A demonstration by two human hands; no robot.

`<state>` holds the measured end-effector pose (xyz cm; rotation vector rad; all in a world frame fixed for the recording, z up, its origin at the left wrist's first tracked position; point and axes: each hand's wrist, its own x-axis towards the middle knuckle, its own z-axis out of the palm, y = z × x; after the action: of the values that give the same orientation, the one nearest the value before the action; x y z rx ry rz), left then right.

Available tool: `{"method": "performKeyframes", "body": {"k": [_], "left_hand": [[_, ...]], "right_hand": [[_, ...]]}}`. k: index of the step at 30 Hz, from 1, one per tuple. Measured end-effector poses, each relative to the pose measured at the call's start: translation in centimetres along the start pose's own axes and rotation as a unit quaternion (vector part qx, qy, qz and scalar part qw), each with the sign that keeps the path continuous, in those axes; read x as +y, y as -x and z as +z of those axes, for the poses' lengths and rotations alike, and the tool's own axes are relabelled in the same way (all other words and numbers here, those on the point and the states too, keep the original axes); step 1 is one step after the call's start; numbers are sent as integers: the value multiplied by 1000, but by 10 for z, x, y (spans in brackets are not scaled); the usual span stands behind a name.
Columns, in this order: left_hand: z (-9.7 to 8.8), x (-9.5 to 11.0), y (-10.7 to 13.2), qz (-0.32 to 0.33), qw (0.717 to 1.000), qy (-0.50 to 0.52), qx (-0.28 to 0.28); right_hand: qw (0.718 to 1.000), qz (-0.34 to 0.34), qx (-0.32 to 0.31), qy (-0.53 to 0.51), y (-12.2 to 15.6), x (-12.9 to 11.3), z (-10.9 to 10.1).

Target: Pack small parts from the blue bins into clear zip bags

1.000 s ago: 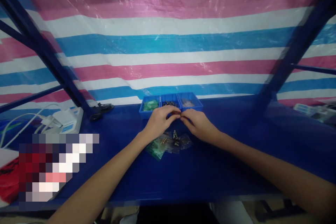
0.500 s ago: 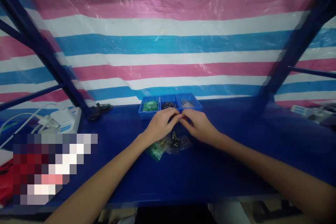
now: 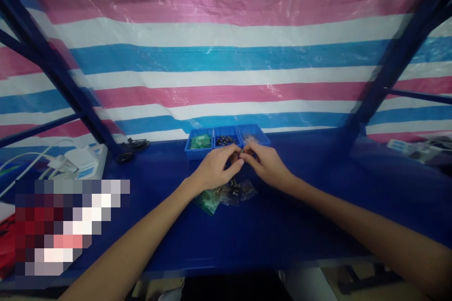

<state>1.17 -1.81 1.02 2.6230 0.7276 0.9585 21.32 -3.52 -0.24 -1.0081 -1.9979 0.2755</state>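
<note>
My left hand [image 3: 218, 164] and my right hand [image 3: 265, 160] meet fingertip to fingertip just in front of the blue bins. Both are closed in a pinch around something small, mostly hidden by the fingers; its kind does not show. Below them on the blue table lie a green plastic bag [image 3: 209, 202], a clear plastic bag [image 3: 248, 190] and several small dark and brass-coloured metal parts [image 3: 233, 189], partly covered by my left hand. Behind my hands, the left bin [image 3: 198, 155] holds green packets, the middle bin [image 3: 226, 130] small dark parts, and the right bin [image 3: 259, 130] pale clear pieces.
A white power strip [image 3: 100, 162] with plugs and cables lies at the left, beside a black coiled cable [image 3: 136, 144]. Blue frame posts [image 3: 370, 87] stand on both sides, with a striped plastic sheet [image 3: 226, 61] behind. More cables and a strip [image 3: 406, 148] are at the far right.
My fingers have shifted at the pinch: the left thumb has moved lower and the gap between thumb and fingers is wider. The whole view has drifted slightly.
</note>
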Motion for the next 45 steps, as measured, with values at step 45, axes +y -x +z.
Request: {"method": "performKeyframes", "body": {"k": [45], "left_hand": [[-10, -25, -1, -82, 982, -168, 8]], "right_hand": [[1000, 28, 6, -10, -89, 23, 4]]}}
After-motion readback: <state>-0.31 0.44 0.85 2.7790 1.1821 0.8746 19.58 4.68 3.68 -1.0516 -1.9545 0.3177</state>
